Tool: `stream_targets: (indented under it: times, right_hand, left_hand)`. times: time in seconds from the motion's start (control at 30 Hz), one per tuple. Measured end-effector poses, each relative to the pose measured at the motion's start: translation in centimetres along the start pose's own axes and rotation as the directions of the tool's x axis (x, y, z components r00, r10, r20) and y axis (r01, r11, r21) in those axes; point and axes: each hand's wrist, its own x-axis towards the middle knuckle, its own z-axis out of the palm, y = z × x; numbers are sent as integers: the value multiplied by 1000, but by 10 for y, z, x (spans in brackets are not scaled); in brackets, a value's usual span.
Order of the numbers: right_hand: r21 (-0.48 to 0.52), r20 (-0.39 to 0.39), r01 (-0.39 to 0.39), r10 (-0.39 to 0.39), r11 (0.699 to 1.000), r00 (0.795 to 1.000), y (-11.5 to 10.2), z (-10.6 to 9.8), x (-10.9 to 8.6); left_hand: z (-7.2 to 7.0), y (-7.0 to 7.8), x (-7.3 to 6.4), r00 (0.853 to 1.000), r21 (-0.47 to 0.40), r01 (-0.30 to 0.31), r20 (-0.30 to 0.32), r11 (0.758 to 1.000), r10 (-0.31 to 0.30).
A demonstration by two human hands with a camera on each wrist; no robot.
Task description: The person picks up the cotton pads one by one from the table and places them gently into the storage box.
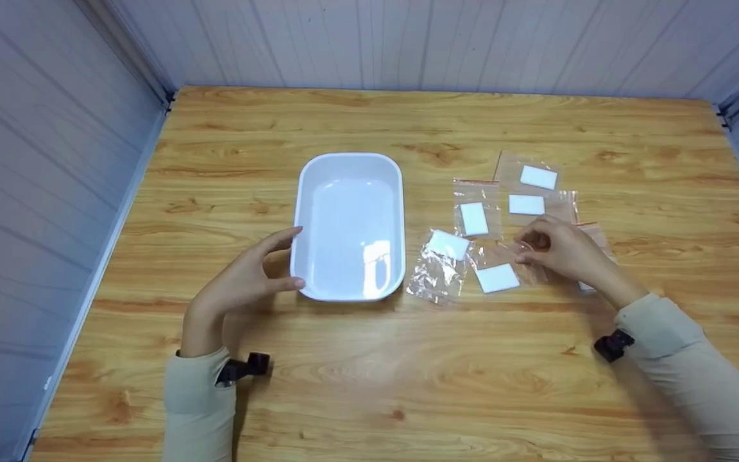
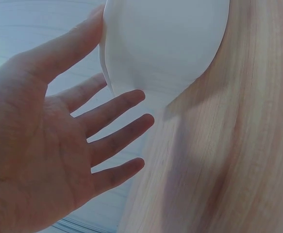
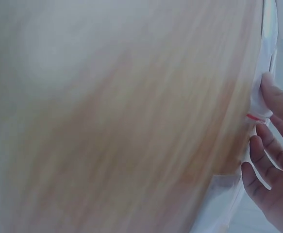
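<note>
My left hand (image 1: 238, 282) spreads its thumb and forefinger along the near left rim of a white rectangular basin (image 1: 347, 224). In the left wrist view the other fingers (image 2: 114, 109) stand straight and apart beside the basin wall. My right hand (image 1: 565, 250) is over a clear zip bag (image 1: 482, 256) holding a white rectangular block (image 1: 498, 278). Its thumb and forefinger tips stand apart at the film. In the right wrist view a red zip strip (image 3: 258, 117) shows between thumb and forefinger. Another bag (image 1: 594, 231) is partly hidden under this hand.
More clear bags with white blocks lie around it: a crinkled one (image 1: 437, 276) beside the basin, one with a red strip (image 1: 475, 218), and two overlapping bags (image 1: 510, 167) (image 1: 559, 205) behind the hand. Pale panels (image 1: 376, 45) border the wooden table (image 1: 369, 378) at the back and sides.
</note>
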Motion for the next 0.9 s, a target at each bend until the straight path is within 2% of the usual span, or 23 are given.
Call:
stream_targets:
  times: [0.3,0.5,0.9]
  right_hand:
    - [18,-87,25,-23,1000,996,-1,-2,-2]
    - [38,-154,45,-39,998,987,-10,-9,-7]
    - [98,-296,154,-120,983,948,-34,-27,-20]
  left_hand:
    - [0,2,-2,1000,-9,20,4,1000,-20]
    - [0,0,-1,1000,0,14,0,1000,-14]
    - [-1,-1,0,1000,-6,21,5,1000,-21]
